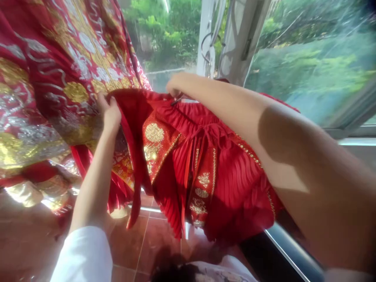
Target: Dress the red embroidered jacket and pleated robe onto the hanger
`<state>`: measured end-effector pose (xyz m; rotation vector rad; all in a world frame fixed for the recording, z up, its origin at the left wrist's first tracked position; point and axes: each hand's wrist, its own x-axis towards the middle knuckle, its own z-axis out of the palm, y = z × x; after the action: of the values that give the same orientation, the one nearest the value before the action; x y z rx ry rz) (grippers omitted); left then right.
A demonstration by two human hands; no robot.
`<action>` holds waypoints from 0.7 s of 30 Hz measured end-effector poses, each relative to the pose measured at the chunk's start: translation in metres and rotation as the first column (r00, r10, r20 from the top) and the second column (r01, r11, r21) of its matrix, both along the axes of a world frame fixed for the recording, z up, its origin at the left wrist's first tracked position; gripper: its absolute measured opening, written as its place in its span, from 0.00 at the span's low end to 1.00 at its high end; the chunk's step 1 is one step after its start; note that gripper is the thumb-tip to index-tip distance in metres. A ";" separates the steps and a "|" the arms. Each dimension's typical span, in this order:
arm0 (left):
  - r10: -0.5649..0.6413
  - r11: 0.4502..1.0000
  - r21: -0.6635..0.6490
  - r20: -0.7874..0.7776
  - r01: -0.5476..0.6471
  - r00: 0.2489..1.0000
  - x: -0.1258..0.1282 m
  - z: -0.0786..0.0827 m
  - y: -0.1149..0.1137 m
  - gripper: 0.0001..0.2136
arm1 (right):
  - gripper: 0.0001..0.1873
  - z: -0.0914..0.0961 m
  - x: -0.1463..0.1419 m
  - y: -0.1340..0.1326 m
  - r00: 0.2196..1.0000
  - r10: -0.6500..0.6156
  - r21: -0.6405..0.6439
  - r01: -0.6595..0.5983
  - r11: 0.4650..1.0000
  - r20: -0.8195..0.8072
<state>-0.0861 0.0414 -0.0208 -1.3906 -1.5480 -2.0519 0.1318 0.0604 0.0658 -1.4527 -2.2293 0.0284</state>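
Note:
A red pleated skirt (232, 176) with gold embroidered panels and a tied ribbon at its front hangs before me. My left hand (111, 111) is closed on the left end of its red waistband, fingers partly behind the cloth. At the upper edge of the skirt, my right hand (176, 84) is pinched on the waistband beside a small dark clip (176, 102); its fingertips are mostly hidden. The metal hook of a hanger (202, 47) rises above the skirt, while my right forearm crosses in front of the hanger's lower part.
A long red robe (73, 74) with gold and silver embroidery hangs at the left, close to my left hand. Behind the skirt are a window frame (249, 39) and glass panes with greenery outside. Reddish tiles (158, 239) cover the floor.

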 end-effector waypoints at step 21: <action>-0.263 0.964 -0.168 -0.509 0.205 0.820 0.103 -0.019 -0.067 0.08 | 0.14 -0.011 0.045 -0.021 0.900 -0.036 0.167 -0.042 0.985 0.435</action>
<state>0.0166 -0.0256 -0.0395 -2.0601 -1.3023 -1.5068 0.1769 0.0391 0.0546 -1.4689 -2.5054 -0.5305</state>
